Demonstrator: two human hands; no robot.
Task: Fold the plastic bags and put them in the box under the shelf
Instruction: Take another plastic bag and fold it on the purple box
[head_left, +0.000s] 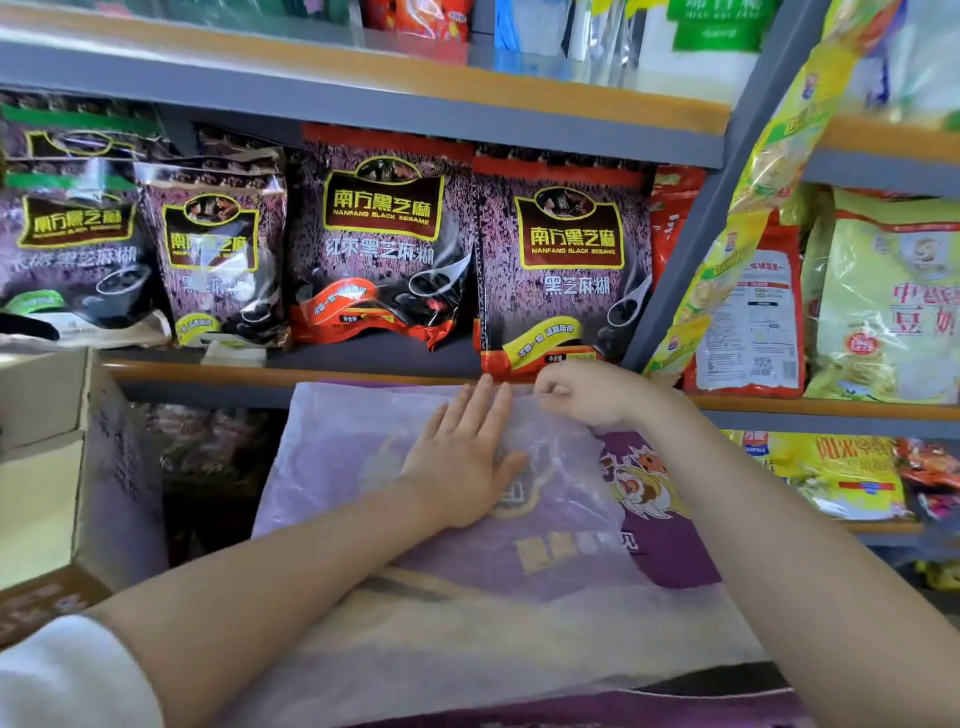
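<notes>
A thin, see-through white plastic bag (343, 467) lies spread flat over a purple printed carton (670, 545) in front of the shelf. My left hand (462, 457) rests palm down on the middle of the bag, fingers straight and together. My right hand (587, 389) pinches the bag's far right corner between thumb and fingers, close to the shelf edge. The near part of the bag runs down past both forearms toward the bottom of the view. An open cardboard box (98, 467) stands at the left, beside the lower shelf.
The shelf board (291, 371) just beyond the bag carries several purple sesame-paste packets (384, 244). A grey upright post (696, 249) rises on the right, with yellow and red snack bags (883, 291) past it. More packets sit in the dark lower shelf.
</notes>
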